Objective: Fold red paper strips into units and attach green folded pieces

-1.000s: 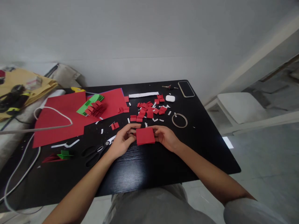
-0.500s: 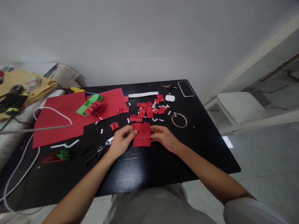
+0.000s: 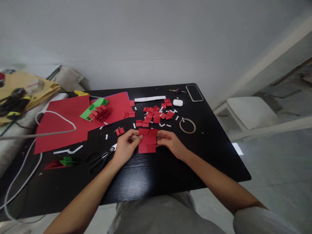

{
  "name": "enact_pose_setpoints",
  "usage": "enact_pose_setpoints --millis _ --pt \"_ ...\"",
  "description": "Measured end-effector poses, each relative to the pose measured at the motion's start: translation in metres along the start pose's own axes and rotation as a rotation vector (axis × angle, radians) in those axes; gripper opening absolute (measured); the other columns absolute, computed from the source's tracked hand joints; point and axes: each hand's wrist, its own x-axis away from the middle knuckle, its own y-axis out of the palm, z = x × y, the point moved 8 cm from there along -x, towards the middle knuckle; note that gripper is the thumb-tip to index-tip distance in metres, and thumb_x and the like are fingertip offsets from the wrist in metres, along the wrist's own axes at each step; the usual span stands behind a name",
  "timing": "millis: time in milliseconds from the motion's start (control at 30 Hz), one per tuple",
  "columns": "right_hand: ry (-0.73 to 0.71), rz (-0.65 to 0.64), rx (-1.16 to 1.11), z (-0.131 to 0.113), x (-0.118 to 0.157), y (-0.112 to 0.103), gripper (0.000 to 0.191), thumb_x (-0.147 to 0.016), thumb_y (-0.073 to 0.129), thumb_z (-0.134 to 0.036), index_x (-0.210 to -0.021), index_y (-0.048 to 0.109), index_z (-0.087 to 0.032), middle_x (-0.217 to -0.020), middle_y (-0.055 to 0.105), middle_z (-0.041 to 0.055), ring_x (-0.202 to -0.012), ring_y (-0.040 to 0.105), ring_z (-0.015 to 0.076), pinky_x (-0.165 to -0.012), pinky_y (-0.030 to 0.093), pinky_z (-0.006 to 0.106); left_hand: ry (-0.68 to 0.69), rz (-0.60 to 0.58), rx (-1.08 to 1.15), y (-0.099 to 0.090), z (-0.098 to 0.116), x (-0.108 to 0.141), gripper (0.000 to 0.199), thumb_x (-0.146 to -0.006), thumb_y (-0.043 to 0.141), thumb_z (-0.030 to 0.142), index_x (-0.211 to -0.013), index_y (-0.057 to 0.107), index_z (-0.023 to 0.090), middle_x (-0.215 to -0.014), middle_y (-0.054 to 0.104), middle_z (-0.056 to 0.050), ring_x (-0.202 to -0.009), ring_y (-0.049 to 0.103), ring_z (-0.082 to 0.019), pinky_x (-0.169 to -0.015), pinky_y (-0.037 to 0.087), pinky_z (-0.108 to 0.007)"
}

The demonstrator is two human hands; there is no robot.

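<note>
A creased, roughly square piece of red paper (image 3: 148, 140) is held up between both hands over the table's front half. My left hand (image 3: 128, 143) pinches its left edge, thumb on the near face. On the right edge, my right hand (image 3: 170, 143) grips it with thumb and fingers, the fingertips partly hidden behind the paper. Just beyond lies a pile of small folded red paper pieces (image 3: 156, 119) among white paper scraps. Black-handled scissors (image 3: 101, 160) rest beside my left forearm, their blades partly covered by the left hand.
Large red sheets (image 3: 63, 130) lie at the left, with folded green and red strips (image 3: 98, 110) on them. A white cable (image 3: 26, 182) crosses the left side. A phone (image 3: 194, 93), keys (image 3: 177, 91), a white case (image 3: 177, 102) and a tape ring (image 3: 187, 125) sit at right.
The red paper's creased panels have shifted slightly, and its top edge now leans a little to the right. Both hands keep their hold in nearly the same place.
</note>
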Motion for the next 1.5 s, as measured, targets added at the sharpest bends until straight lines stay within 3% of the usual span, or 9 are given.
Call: enact_pose_setpoints --millis 200,367,500,633,800,933,1167,1333,1500 --pt "-0.043 0.014 0.054 0.005 -0.003 -0.005 0.044 -0.068 0.091 -0.022 -0.110 0.077 -0.023 -0.112 0.077 0.0039 -0.093 0.072 0.0184 -0.094 0.058 0.038 0.057 0.041 0.008 -0.002 0.004 -0.001 0.027 -0.084 0.079 0.042 -0.094 0.072 0.018 -0.077 0.071 -0.001 -0.066 0.060 -0.012 -0.063 0.051 -0.023" --pt "-0.066 -0.047 0.138 0.003 -0.001 0.002 0.052 -0.066 0.094 -0.023 -0.114 0.075 -0.024 -0.117 0.076 0.0041 -0.095 0.071 0.0185 -0.089 0.057 0.035 0.067 0.059 0.042 -0.002 0.006 -0.001 0.026 -0.084 0.079 0.041 -0.093 0.070 0.018 -0.082 0.072 -0.002 -0.068 0.063 -0.013 -0.066 0.052 -0.025" --pt "-0.090 -0.059 0.186 -0.001 0.000 0.006 0.043 -0.069 0.093 -0.029 -0.109 0.078 -0.023 -0.108 0.078 0.0043 -0.100 0.071 0.0217 -0.092 0.056 0.036 0.064 0.042 0.061 -0.001 0.006 0.000 0.026 -0.086 0.078 0.040 -0.093 0.068 0.018 -0.080 0.070 0.000 -0.068 0.061 -0.012 -0.066 0.050 -0.024" --pt "-0.124 -0.019 0.217 -0.009 0.002 0.007 0.021 -0.079 0.086 -0.038 -0.089 0.081 -0.020 -0.111 0.077 0.0048 -0.106 0.070 0.0227 -0.100 0.052 0.037 0.053 0.025 0.091 -0.001 0.003 0.001 0.026 -0.090 0.076 0.041 -0.093 0.063 0.019 -0.075 0.067 0.002 -0.065 0.057 -0.011 -0.064 0.046 -0.022" --pt "0.038 -0.089 0.209 0.001 0.005 0.009 0.027 -0.079 0.085 -0.044 -0.073 0.076 -0.019 -0.084 0.077 0.0009 -0.083 0.071 0.0199 -0.088 0.054 0.035 0.066 0.036 0.111 -0.002 0.002 0.000 0.029 -0.090 0.075 0.045 -0.093 0.061 0.020 -0.074 0.063 0.003 -0.065 0.055 -0.011 -0.065 0.044 -0.023" --pt "0.126 -0.169 0.206 0.013 0.007 0.015 0.032 -0.076 0.086 -0.047 -0.084 0.075 -0.018 -0.083 0.077 0.0015 -0.083 0.072 0.0212 -0.087 0.055 0.038 0.077 0.018 0.124 0.002 0.003 0.000 0.030 -0.089 0.077 0.044 -0.094 0.060 0.020 -0.074 0.063 0.003 -0.064 0.054 -0.010 -0.065 0.045 -0.022" --pt "-0.128 0.042 0.149 -0.004 0.007 0.006 0.050 -0.072 0.092 -0.036 -0.086 0.045 -0.026 -0.084 0.073 -0.0031 -0.079 0.072 0.0171 -0.080 0.057 0.034 0.070 0.027 0.136 0.003 0.003 0.001 0.032 -0.087 0.079 0.045 -0.093 0.060 0.020 -0.071 0.060 0.004 -0.059 0.049 -0.008 -0.060 0.043 -0.020" --pt "-0.187 0.011 0.195 -0.006 0.007 0.008 0.043 -0.077 0.088 -0.033 -0.109 0.061 -0.027 -0.098 0.074 0.0008 -0.085 0.073 0.0180 -0.082 0.059 0.035 0.029 -0.017 0.151 0.005 0.002 0.002 0.030 -0.092 0.074 0.045 -0.099 0.061 0.019 -0.075 0.064 0.003 -0.061 0.057 -0.009 -0.060 0.048 -0.021" --pt "-0.189 0.061 0.250 -0.003 0.004 0.000 0.032 -0.079 0.086 -0.035 -0.106 0.074 -0.024 -0.107 0.073 0.0037 -0.089 0.071 0.0185 -0.081 0.059 0.033 0.014 -0.130 0.236 0.015 0.009 0.006 0.042 -0.093 0.072 0.047 -0.122 0.058 0.020 -0.085 0.068 0.000 -0.063 0.065 -0.012 -0.060 0.057 -0.025"
